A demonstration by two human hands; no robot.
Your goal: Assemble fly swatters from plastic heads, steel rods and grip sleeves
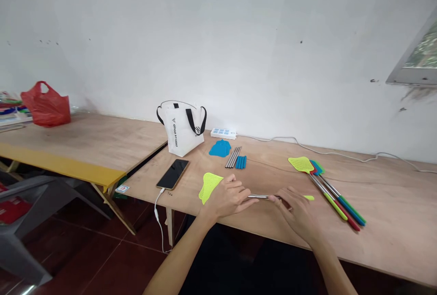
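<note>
Left hand (229, 196) and right hand (296, 208) both grip the lime-yellow fly swatter (209, 186); an off-axis push or pull could bend its thin metal shaft (258, 196).

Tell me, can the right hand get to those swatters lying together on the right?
Probably yes: the swatters lie close beside the right hand, with only a low handle tip poking out between. But it's holding another lime swatter, so it might need to let go first.

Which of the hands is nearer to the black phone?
Left. The left hand is right of the phone, across a gap; the right hand sits farther right.
</note>
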